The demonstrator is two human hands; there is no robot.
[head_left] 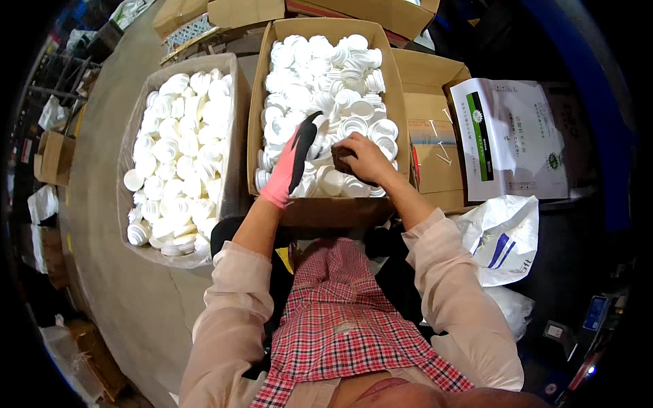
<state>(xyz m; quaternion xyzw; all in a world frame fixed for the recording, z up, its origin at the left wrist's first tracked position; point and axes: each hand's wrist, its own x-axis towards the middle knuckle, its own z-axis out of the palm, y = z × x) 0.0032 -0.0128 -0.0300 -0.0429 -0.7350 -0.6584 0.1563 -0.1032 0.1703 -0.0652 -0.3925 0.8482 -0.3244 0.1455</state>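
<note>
My left hand point(292, 163), in a pink glove with black coating, reaches over a cardboard box full of round white plastic caps point(343, 68). Its fingers are stretched out, seen edge-on, close above the caps. To its right is my bare right hand point(364, 158), its fingers curled inward over the same box. Something dark shows at those fingertips, but I cannot make out what it is or whether it is held. Between the two hands the white pieces look slightly smeared. The cardboard box point(396, 115) stands directly in front of me.
A plastic-lined box point(235, 136) of off-white round pieces point(180, 146) stands at the left. To the right, an opened carton point(428, 88) bears several thin white sticks point(442, 151) and a red-handled tool point(415, 163). A printed white sheet point(517, 143) and a white sack point(500, 238) lie beyond.
</note>
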